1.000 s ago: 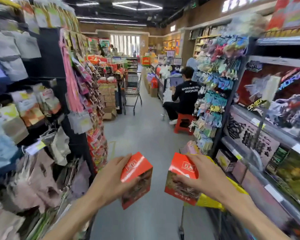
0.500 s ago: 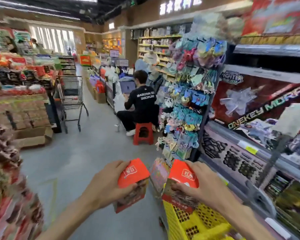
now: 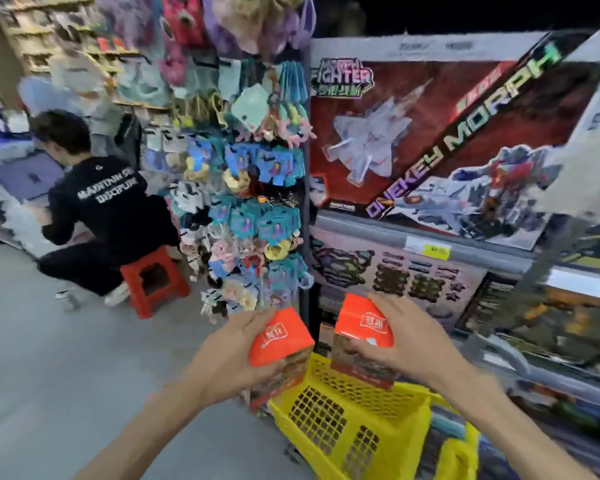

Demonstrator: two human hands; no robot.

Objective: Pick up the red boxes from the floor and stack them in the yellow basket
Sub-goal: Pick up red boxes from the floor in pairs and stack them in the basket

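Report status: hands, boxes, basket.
Left hand, right hand each grip a red cardboard box. Both above yellow perforated plastic basket. Path clear.

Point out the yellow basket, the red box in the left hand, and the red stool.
yellow basket [image 3: 347,419]: head view, on its perforated front wall.
red box in the left hand [image 3: 280,337]: head view, on its red top face.
red stool [image 3: 153,271]: head view, on its seat's front edge.
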